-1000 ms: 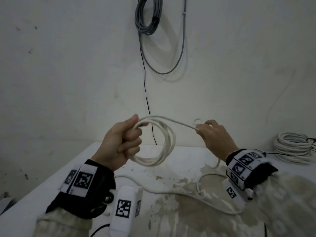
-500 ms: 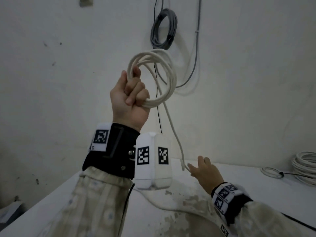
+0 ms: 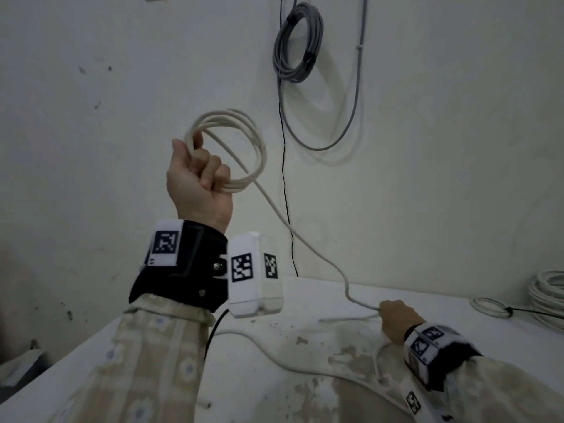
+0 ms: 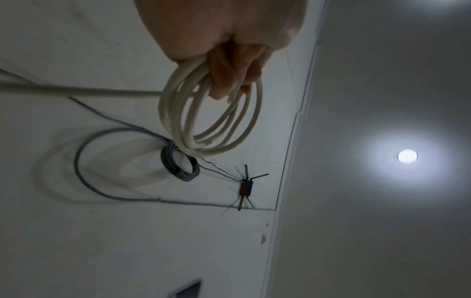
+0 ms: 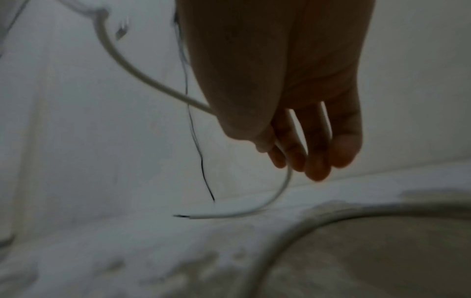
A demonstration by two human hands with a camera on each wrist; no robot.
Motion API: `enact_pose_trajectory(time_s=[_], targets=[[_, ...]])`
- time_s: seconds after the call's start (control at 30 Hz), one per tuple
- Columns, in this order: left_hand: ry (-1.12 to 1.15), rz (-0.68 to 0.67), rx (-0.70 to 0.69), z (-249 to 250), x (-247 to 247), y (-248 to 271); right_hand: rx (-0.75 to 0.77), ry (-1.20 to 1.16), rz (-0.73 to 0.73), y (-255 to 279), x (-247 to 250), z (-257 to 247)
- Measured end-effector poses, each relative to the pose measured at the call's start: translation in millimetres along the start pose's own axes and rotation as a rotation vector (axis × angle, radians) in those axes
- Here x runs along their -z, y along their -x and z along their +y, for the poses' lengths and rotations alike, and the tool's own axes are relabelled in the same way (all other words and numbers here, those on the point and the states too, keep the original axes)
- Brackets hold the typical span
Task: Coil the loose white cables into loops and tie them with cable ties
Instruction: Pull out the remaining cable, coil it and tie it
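A coil of white cable (image 3: 235, 148) is held raised in front of the wall by the left hand (image 3: 198, 184), whose fingers (image 4: 229, 80) are curled tightly round one side of the bundled loops, so that the rest of the coil stands free above and beside the fist. From the lower edge of the coil a single strand is led down and to the right to the right hand (image 3: 396, 319), which is kept low, just above the white counter (image 3: 305, 300). In the right wrist view the strand is seen pinched between the thumb and the fingers (image 5: 316, 157) of that hand, and its cut end (image 5: 188, 216) curves out beyond them onto the counter. A further length of white cable (image 3: 274, 355) lies loose across the stained counter surface. A finished white coil (image 3: 546, 291) is seen at the far right edge of the counter, and a grey cable coil (image 3: 297, 44) hangs on the wall above.
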State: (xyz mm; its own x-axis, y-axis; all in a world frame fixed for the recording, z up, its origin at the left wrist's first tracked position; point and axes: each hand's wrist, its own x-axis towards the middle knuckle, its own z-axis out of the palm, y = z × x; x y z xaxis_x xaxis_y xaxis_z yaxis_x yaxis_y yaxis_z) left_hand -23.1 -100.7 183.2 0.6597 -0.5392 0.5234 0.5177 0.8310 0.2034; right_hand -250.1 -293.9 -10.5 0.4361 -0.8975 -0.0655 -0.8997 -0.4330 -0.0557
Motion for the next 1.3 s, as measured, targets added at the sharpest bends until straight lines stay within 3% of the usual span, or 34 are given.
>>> enact_pose_trajectory(time_s=[0.07,0.13,0.17,0.2,0.27,0.4,0.53,0.6,0.67,0.7,0.77,0.9,1.0,1.07,1.13,1.2,1.3], targets=[[-0.101,0.021,0.017,-11.4,5.6,5.0,-0.016,-0.422,-0.055,-0.4,4.2,-4.1],[-0.171,0.035,0.056,-24.4,12.0,11.7,-0.055,-1.138,-0.089,2.9,11.2,-11.2],[-0.197,0.040,0.076,-30.3,14.9,15.2,-0.094,-1.388,-0.057,3.2,17.5,-13.6],[-0.221,0.045,0.094,-35.5,17.5,18.6,-0.148,-1.494,-0.026,2.6,23.9,-16.4],[-0.261,0.056,0.122,-43.3,22.0,24.7,-0.224,-1.507,0.000,0.8,31.0,-19.6],[-0.320,0.075,0.147,-48.1,29.5,31.7,-0.215,-1.504,-0.118,-0.5,41.0,-18.5],[-0.320,0.103,0.164,-48.3,38.9,35.0,-0.268,-1.540,0.095,-10.1,45.7,-16.7],[-0.322,0.113,0.171,-46.5,43.3,35.7,-0.239,-1.395,0.162,-9.2,45.9,-15.7],[-0.342,0.114,0.172,-43.8,46.7,36.2,-0.272,-1.613,0.185,-15.7,40.9,-15.4],[-0.355,0.114,0.174,-42.5,48.0,36.5,-0.203,-1.770,0.140,-11.5,40.0,-17.8],[-0.381,0.106,0.187,-41.0,49.0,37.5,-0.069,-1.740,0.093,-2.8,39.2,-22.3],[-0.503,0.040,0.291,-43.9,47.9,44.0,0.181,-1.203,0.303,12.0,42.9,-38.0],[-0.616,-0.058,0.399,-50.7,46.5,52.8,0.564,-0.871,0.577,26.4,50.1,-61.8],[-0.639,-0.108,0.448,-52.3,46.9,58.4,0.719,-0.750,0.583,36.0,56.7,-77.2],[-0.662,-0.144,0.488,-47.3,49.2,61.0,0.787,-0.821,0.536,40.7,62.5,-84.1],[-0.730,-0.208,0.546,-38.2,52.8,62.3,0.775,-1.035,0.541,47.9,67.8,-84.4],[-0.851,-0.291,0.619,-29.6,56.7,68.4,0.715,-1.372,0.319,61.0,80.4,-80.2]])
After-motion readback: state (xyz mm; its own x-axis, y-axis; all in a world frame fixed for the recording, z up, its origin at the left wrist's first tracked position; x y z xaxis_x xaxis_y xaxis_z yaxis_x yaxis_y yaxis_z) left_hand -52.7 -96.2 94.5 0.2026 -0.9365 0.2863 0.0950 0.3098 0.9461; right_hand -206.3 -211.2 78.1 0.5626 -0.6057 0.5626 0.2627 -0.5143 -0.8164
